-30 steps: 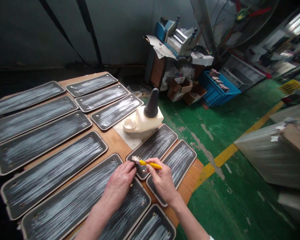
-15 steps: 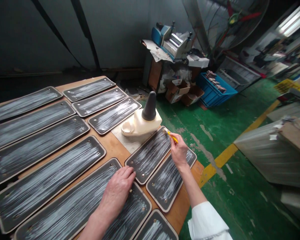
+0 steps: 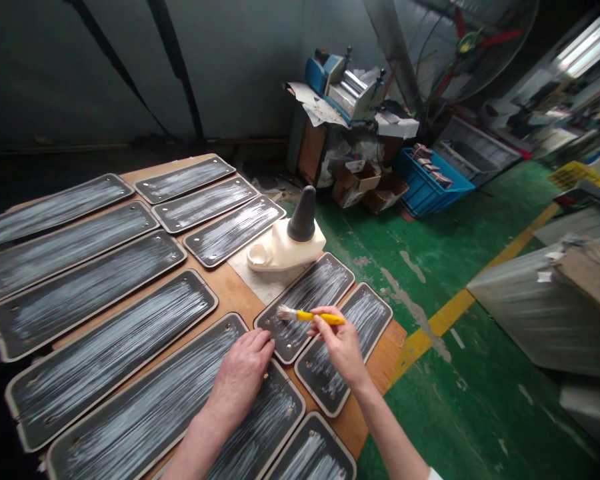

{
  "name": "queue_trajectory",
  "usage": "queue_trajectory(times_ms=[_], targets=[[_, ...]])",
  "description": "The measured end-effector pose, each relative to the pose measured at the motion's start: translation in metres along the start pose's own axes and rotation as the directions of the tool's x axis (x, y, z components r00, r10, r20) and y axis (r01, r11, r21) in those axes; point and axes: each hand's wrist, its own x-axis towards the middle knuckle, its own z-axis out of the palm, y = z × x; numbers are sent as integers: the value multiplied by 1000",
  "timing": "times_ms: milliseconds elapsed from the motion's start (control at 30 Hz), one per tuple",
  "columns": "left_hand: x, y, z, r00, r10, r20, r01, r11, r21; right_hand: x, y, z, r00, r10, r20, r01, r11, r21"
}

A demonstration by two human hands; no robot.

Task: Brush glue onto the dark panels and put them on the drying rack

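Brush [image 3: 304, 315] in right fingers [image 3: 324, 325], over panel [image 3: 314, 291].

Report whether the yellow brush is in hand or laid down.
In hand: the right hand grips the yellow brush by its handle, bristles over a dark panel; whether they touch it, I cannot tell.

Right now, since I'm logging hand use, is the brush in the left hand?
No, the right hand holds the yellow-handled brush.
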Motion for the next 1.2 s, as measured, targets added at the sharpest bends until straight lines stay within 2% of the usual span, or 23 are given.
queue_trajectory(times_ms=[100,167,233,367,467,533,633,700,767,900,967,1067,1133,1200], targets=[[0,0,1,1000,-12,-7,12,1000,-1,13,10,-21,985,33,-170,-34,999,0],[-1,0,2,1000,-18,-15,18,1000,-5,17,5,-29,954,-49,-295,24,996,-88],[-1,1,0,1000,-24,-19,23,1000,-15,19,-12,-26,934,-157,-321,106,979,-172],[-1,4,-6,998,-42,-37,40,998,-49,26,-63,3,941,-322,-107,294,931,-216],[-4,6,-16,997,-45,-65,38,994,-104,43,-92,30,913,-406,34,403,886,-231],[-10,7,-24,995,-37,-89,24,990,-141,59,-101,46,894,-440,86,446,851,-276],[-28,3,-34,992,-43,-123,23,987,-161,85,-102,64,868,-468,163,493,782,-382],[-44,-3,-38,988,-66,-137,44,986,-160,105,-96,76,868,-451,209,496,757,-425],[-60,-11,-40,986,-98,-138,75,984,-164,124,-89,87,894,-387,226,449,773,-448],[-77,-27,-44,983,-150,-108,126,972,-196,147,-76,104,966,-166,199,236,881,-410],[-76,-32,-47,981,-163,-104,138,968,-211,137,-73,101,985,-119,129,157,923,-351],[-62,-37,-54,981,-166,-100,142,967,-211,83,-65,74,986,-165,-13,148,916,-373],[-47,-36,-56,984,-154,-86,136,974,-184,28,-52,44,972,-183,-145,74,832,-549],[-28,-33,-55,988,-137,-67,127,982,-137,-28,-32,14,935,-75,-346,-221,640,-736]])
